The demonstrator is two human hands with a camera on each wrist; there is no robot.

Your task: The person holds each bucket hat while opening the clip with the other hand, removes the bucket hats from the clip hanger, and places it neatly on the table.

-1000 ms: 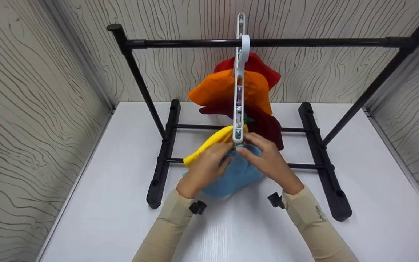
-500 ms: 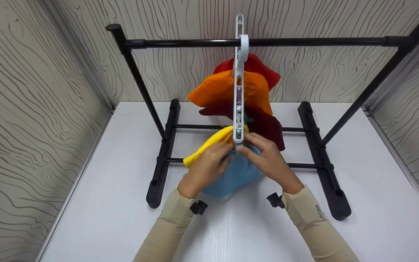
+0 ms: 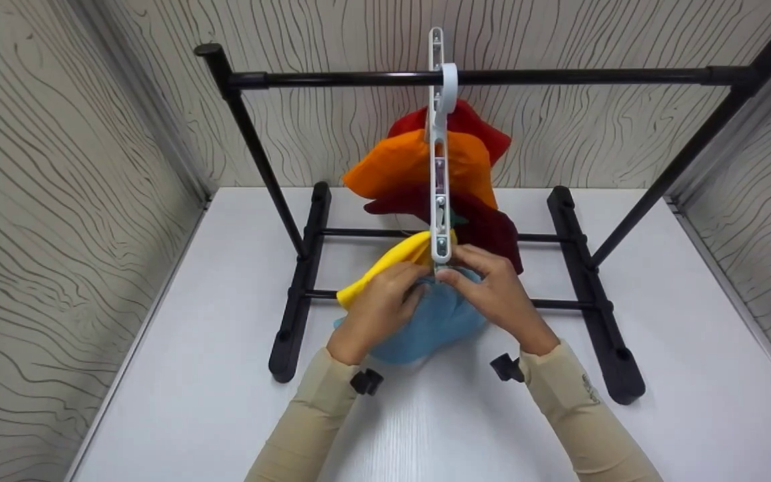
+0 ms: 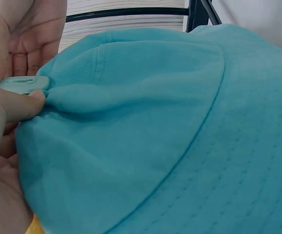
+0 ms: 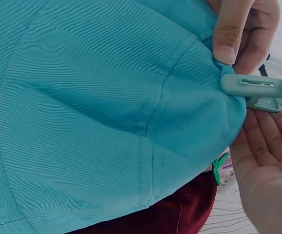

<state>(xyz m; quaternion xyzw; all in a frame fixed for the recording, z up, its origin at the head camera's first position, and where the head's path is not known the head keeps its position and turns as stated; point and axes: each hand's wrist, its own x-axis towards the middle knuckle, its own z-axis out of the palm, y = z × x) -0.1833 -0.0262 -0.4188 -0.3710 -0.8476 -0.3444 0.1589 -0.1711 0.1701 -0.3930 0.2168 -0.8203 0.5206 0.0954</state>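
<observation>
My left hand [image 3: 379,304] pinches the crown edge of a light blue hat [image 5: 92,97] between thumb and fingers. My right hand [image 3: 496,291] holds a pale green clip [image 5: 257,87], with its thumb on the clip's outer end. In the right wrist view the clip's other end lies over the gathered blue fabric, beside my left thumb. Both hands are just below the near end of a white hanger [image 3: 439,187], hooked over a black bar. Folded blue cloth [image 4: 131,112] fills most of the left wrist view, the clip [image 4: 24,84] at its left edge.
Yellow [image 3: 392,263], dark red [image 3: 489,227], orange [image 3: 392,164] and red [image 3: 482,130] hats hang along the hanger. The black rack's top bar [image 3: 579,77] crosses behind, and its feet [image 3: 596,301] stand on a white table [image 3: 191,402]. Patterned panels [image 3: 292,134] enclose the back and sides.
The far end of the hanger has swung slightly left, and the red and orange hats have shifted a little with it. Both hands keep nearly the same place and grip.
</observation>
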